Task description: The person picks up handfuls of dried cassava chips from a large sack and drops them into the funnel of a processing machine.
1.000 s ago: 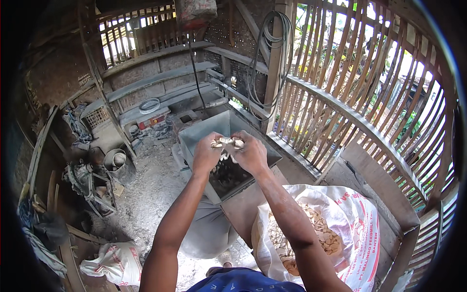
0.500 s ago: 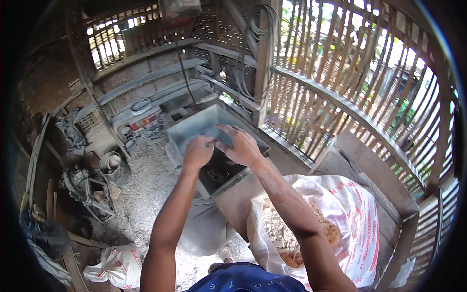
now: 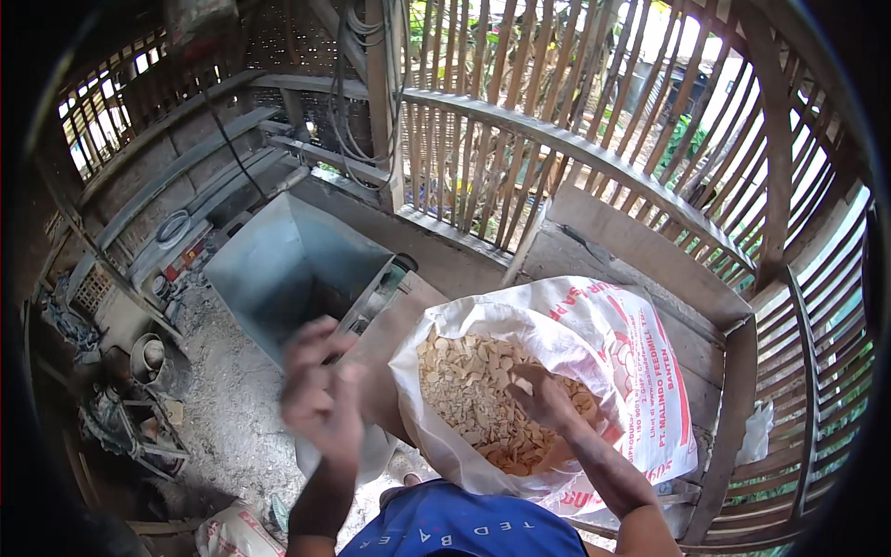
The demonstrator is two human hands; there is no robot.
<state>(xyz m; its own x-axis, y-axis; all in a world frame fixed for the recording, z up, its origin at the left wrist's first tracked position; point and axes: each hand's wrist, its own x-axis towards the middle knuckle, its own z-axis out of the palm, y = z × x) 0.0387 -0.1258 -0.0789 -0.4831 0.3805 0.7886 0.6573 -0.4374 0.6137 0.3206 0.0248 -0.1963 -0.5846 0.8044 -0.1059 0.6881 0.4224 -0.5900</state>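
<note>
A large white woven sack (image 3: 650, 390) with red print stands with its mouth folded wide, full of pale dry chips (image 3: 473, 390) that look like sliced dried root. My right hand (image 3: 546, 397) is over the chips at the right of the mouth, fingers loosely bent and apart, the tips at the chips' surface. No chip shows clearly in it. To the left of the sack, my left hand (image 3: 320, 390) is raised and smeared by motion; its fingers look apart with nothing visible between them. Beyond it sits a grey-blue metal hopper (image 3: 269, 251) with a dark opening at its bottom.
A flat board (image 3: 390, 339) lies between hopper and sack. Wooden planks (image 3: 594, 265) and a slatted wall (image 3: 594, 139) border the right. At left are a bucket (image 3: 153, 357), a metal-framed machine (image 3: 139, 436) and dusty floor (image 3: 218, 399). Another sack (image 3: 241, 531) lies low at left.
My hands were together above the hopper and have parted. The right has moved down to the chips, the left toward me. The view has swung right.
</note>
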